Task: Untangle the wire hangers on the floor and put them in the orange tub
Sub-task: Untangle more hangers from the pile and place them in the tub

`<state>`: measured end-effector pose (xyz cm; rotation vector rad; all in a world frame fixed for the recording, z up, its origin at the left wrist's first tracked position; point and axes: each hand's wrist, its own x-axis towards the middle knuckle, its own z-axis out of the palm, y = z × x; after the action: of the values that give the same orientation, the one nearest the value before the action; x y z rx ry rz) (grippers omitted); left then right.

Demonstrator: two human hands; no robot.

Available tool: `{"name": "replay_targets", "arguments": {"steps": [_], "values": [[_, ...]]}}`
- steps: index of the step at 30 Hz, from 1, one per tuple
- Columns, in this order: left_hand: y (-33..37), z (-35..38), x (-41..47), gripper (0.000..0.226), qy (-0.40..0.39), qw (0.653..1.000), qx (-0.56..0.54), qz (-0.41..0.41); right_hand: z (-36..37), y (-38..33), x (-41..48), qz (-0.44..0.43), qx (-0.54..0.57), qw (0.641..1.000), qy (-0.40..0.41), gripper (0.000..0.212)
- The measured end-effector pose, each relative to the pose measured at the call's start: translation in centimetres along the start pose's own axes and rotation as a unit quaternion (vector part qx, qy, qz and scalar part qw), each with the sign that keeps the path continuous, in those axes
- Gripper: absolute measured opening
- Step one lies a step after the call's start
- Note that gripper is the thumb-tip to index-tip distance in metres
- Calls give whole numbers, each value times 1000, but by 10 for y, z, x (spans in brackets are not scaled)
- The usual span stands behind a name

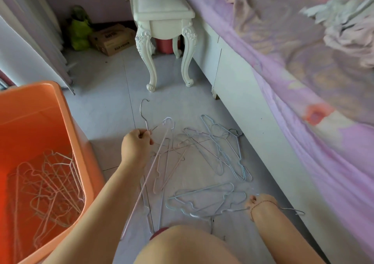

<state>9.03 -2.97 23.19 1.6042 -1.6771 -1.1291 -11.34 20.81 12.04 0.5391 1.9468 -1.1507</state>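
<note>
Mid-frame, the left hand (136,146) pinches the pink hanger (140,195) by its neck to lift it clear. Lower right, the right hand (261,205) grips a blue hanger (228,211), probably to steady the tangle.

Illumination is soft, diffuse and moderately bright, with no hard glare. The floor (113,85) shows a faint sheen and weak shadows beneath the white stool (163,10). The orange tub (30,122) renders heavily saturated. The wire hangers (214,154) show low contrast against the pale tiles. Wide-angle distortion bows the bed (303,122) edge. Bedding at upper right is blurred.
</note>
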Motion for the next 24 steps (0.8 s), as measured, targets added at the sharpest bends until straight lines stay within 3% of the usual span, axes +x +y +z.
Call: {"name": "replay_targets", "arguments": {"steps": [1,4,6,9,13,15,18,21,24], "values": [[4,-4,-2,20,-3,1000,-13,-3,0,-4,-4,52,184,981,-18,38],[16,-21,-6,19,1,1000,-27,-1,-3,-11,-22,21,292,952,-93,40],[25,-39,-7,18,16,999,-47,4,11,-27,-54,-16,299,947,-119,51],[40,-79,-8,18,61,991,-116,-9,57,-49,-109,-162,231,948,-148,25],[53,-148,-9,20,30,989,-142,-13,127,-71,-188,-256,165,919,-251,27],[57,-183,-10,22,14,997,-71,4,157,-82,-226,-288,144,900,-294,27],[61,-226,-9,22,-12,992,123,33,189,-101,-266,-322,114,884,-320,23],[67,-236,-8,24,-31,945,316,80,201,-116,-276,-327,87,887,-314,26],[76,-229,-5,23,-14,894,432,118,200,-120,-268,-316,81,894,-308,21]]}}
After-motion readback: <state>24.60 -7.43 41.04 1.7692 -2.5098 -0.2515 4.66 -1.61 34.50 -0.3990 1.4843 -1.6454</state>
